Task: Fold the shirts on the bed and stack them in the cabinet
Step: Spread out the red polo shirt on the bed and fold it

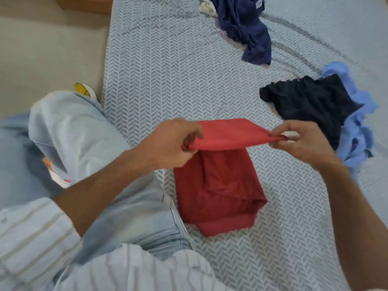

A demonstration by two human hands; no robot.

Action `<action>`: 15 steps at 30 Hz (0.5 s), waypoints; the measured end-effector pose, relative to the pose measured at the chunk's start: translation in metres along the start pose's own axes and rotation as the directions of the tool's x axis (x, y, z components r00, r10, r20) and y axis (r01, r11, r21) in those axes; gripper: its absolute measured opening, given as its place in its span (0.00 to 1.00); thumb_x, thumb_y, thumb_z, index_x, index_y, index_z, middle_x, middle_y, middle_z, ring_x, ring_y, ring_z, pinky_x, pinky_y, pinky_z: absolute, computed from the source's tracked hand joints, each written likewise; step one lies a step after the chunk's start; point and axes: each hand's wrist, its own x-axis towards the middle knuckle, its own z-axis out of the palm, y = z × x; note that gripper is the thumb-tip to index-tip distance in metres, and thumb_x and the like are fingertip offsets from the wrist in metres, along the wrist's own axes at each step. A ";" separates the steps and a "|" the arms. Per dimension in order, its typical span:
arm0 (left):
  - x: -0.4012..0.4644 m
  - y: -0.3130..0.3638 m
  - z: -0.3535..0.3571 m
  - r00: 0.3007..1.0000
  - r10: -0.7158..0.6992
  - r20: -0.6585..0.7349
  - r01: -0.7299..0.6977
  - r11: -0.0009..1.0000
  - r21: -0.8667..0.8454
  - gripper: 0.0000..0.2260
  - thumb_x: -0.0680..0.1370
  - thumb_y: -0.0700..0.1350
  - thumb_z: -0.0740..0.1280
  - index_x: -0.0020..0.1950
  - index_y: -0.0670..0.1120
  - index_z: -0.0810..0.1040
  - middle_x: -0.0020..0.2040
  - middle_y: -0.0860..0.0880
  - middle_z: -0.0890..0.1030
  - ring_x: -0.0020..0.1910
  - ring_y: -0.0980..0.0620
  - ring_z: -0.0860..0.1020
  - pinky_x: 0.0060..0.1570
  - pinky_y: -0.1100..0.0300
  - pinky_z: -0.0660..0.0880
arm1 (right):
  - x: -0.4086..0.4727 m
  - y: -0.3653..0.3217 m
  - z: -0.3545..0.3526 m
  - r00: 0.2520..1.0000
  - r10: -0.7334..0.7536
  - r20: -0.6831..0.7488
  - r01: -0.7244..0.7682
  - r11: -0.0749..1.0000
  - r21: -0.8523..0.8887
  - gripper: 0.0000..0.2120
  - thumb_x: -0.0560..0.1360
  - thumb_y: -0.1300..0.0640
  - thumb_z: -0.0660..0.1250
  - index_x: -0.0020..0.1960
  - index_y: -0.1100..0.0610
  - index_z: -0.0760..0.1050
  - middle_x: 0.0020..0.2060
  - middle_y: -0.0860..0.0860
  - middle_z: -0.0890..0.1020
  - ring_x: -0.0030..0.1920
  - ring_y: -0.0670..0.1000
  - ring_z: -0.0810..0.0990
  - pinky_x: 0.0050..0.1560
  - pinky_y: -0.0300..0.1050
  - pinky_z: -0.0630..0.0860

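A red shirt (220,185), partly folded into a narrow strip, lies on the bed (157,70) in front of me. Its far end is lifted off the sheet and stretched flat between both hands. My left hand (168,143) pinches the left corner of that raised edge. My right hand (302,141) pinches the right corner. The near end of the shirt rests on the sheet. A black shirt (308,101) lies crumpled to the right, on top of a light blue shirt (357,131). A navy shirt (243,28) lies crumpled at the far side.
The bed has a blue-grey herringbone sheet. My knee in light jeans (84,143) rests on the bed's left edge. A small white garment (206,7) lies by the navy shirt. Beige floor (42,49) is to the left, with a yellow and white shoe (86,91).
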 end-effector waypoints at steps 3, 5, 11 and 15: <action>-0.023 0.007 0.020 0.969 0.120 0.215 -0.147 0.982 0.118 0.08 0.65 0.39 0.73 0.41 0.48 0.78 0.37 0.55 0.77 0.40 0.52 0.77 0.40 0.63 0.70 | -0.042 0.033 0.018 0.999 -0.031 -0.010 0.030 0.997 -0.072 0.15 0.65 0.66 0.80 0.39 0.48 0.81 0.42 0.41 0.85 0.46 0.45 0.83 0.56 0.50 0.77; -0.035 0.013 0.034 0.920 0.117 0.375 -0.184 0.971 0.150 0.09 0.67 0.39 0.72 0.41 0.50 0.74 0.38 0.57 0.75 0.42 0.55 0.73 0.41 0.60 0.72 | -0.065 0.049 0.031 0.997 -0.076 -0.029 0.073 0.991 -0.109 0.17 0.64 0.66 0.80 0.40 0.46 0.80 0.44 0.41 0.83 0.48 0.46 0.82 0.56 0.52 0.77; -0.046 0.014 0.066 0.756 0.120 0.644 -0.362 0.896 0.258 0.11 0.70 0.43 0.66 0.41 0.52 0.64 0.37 0.56 0.72 0.42 0.52 0.72 0.41 0.50 0.76 | -0.095 0.080 0.056 0.993 -0.119 0.005 0.118 0.981 -0.153 0.17 0.61 0.64 0.79 0.36 0.43 0.78 0.43 0.42 0.81 0.47 0.45 0.80 0.55 0.42 0.72; -0.050 0.015 0.077 0.614 -0.082 0.785 -0.335 0.873 0.353 0.09 0.70 0.43 0.67 0.42 0.51 0.68 0.39 0.51 0.76 0.43 0.46 0.78 0.37 0.54 0.75 | -0.092 0.095 0.070 0.981 -0.154 0.117 0.174 0.968 -0.181 0.12 0.58 0.59 0.71 0.37 0.43 0.78 0.37 0.41 0.80 0.41 0.42 0.79 0.49 0.42 0.76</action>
